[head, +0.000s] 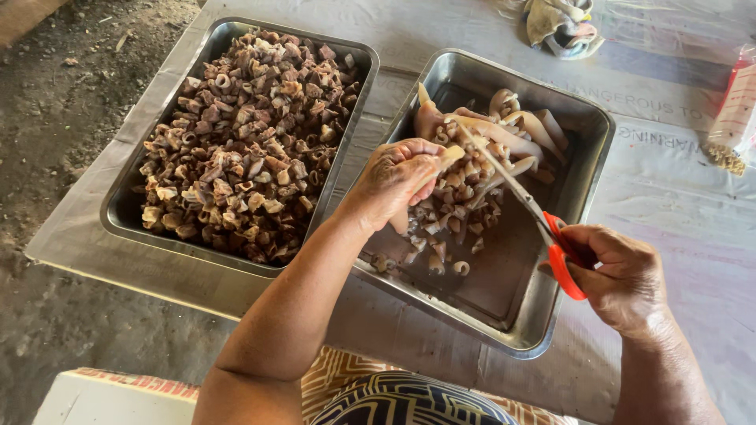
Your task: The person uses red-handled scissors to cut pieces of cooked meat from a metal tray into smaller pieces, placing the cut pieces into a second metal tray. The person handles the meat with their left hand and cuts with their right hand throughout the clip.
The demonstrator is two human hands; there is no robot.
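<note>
The left hand (398, 177) is closed around a pale strip of squid (449, 157), holding it up over the near-left part of the right tray (587, 126). The right hand (618, 275) grips the red handles of the scissors (520, 197), fingers through the loops; the blades reach up and left and meet the strip just beyond the left fingertips, though whether they are parted or shut on it is hard to make out.

Below the hands, the tray holds a heap of small cut pieces (449, 212) near its middle and left, and several whole pale squid bodies (512, 130) against the far wall. The near-right part of the tray floor is bare metal, and the right hand sits just outside the right rim.

The left tray (118, 208) stands just beside it, a narrow gap between the two rims, and is piled to the brim with brownish cut pieces (244, 142).

Both trays rest on a table covered with a pale printed sheet (669, 189). The table's left edge runs close along the left tray, with a dirt floor (55, 102) beyond it. A crumpled cloth (559, 24) lies at the far side, and a clear bag (736, 102) lies at the right edge, well apart from the trays.
</note>
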